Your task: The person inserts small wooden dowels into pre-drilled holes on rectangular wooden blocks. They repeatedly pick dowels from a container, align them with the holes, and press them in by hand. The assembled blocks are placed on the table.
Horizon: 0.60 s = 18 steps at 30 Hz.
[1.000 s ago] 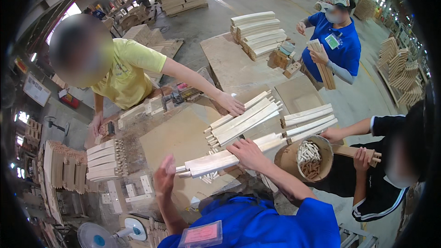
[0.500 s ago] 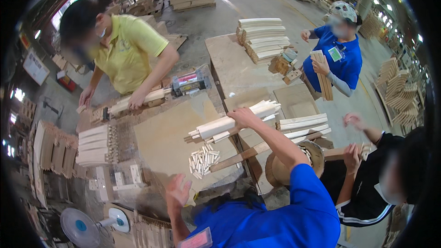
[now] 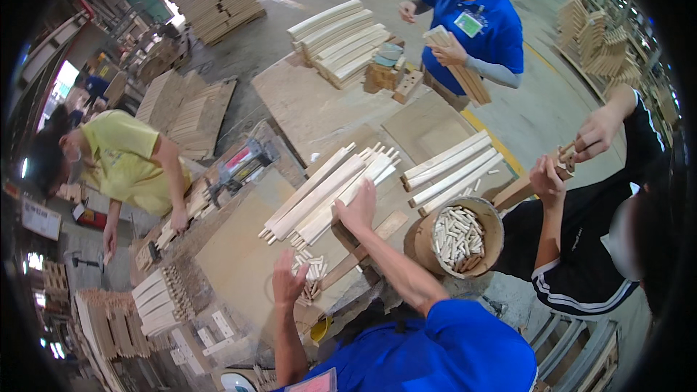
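Note:
On the work table lie several pale wooden slats (image 3: 327, 192) side by side, with dowel pegs sticking out of their ends. My right hand (image 3: 357, 209) rests against the nearest slat, thumb apart from the fingers. My left hand (image 3: 289, 279) hovers just left of a loose pile of short wooden dowels (image 3: 314, 267), its fingers apart and nothing visible in them. A narrow wooden strip (image 3: 363, 250) slants across the table from the dowel pile toward a round tub (image 3: 421, 241) full of dowels.
More slats (image 3: 454, 167) lie beyond the tub. Right, a person in black (image 3: 588, 225) handles a wooden piece. Across the table a person in blue (image 3: 475, 29) holds slats near a stack of boards (image 3: 341, 40). Left, a person in yellow (image 3: 127, 163) works beside a bench machine (image 3: 243, 163).
The bundle under my right hand is now spread flat as separate slats, and that hand has come nearer. My left hand is now closer to the dowels. The view has turned and shifted.

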Available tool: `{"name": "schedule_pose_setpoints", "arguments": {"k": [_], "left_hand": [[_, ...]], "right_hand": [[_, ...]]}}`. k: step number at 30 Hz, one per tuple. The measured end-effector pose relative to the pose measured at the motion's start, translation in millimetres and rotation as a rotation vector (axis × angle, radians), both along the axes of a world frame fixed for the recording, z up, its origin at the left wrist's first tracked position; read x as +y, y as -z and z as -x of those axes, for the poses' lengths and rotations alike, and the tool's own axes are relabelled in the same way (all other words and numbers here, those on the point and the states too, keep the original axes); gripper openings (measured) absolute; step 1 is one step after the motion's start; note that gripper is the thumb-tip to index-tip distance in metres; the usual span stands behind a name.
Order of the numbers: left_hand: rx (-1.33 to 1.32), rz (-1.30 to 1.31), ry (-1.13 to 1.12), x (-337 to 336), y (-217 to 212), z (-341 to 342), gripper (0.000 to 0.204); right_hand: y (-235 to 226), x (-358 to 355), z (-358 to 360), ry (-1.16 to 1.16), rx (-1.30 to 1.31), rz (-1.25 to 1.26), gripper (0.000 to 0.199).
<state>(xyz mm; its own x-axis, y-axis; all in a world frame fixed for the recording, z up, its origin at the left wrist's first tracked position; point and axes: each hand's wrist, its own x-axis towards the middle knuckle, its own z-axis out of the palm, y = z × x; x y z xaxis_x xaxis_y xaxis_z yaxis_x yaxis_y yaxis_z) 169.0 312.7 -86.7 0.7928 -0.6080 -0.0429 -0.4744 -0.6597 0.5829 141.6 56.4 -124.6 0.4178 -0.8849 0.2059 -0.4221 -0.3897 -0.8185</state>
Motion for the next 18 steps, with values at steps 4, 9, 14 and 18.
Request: {"name": "schedule_pose_setpoints", "arguments": {"k": [4, 9, 14, 18], "left_hand": [[-0.206, -0.169, 0.256, -93.5, 0.4, -30.2, 0.084], [-0.122, -0.487, 0.324, -127.1, -3.7, -72.1, 0.094], [-0.096, -0.532, 0.284, -125.1, -5.0, -115.7, 0.084], [-0.235, -0.153, 0.468, -188.1, -3.7, -102.4, 0.075]], "right_hand": [[28.7, -8.9, 21.5, 0.068, -0.106, -0.893, 0.077], [19.0, 15.1, -28.8, -0.221, -0.435, -1.231, 0.055], [25.6, 7.4, -44.0, -0.417, -0.317, -1.434, 0.043], [29.6, 18.5, -13.7, -0.432, -0.413, -1.046, 0.055]]}}
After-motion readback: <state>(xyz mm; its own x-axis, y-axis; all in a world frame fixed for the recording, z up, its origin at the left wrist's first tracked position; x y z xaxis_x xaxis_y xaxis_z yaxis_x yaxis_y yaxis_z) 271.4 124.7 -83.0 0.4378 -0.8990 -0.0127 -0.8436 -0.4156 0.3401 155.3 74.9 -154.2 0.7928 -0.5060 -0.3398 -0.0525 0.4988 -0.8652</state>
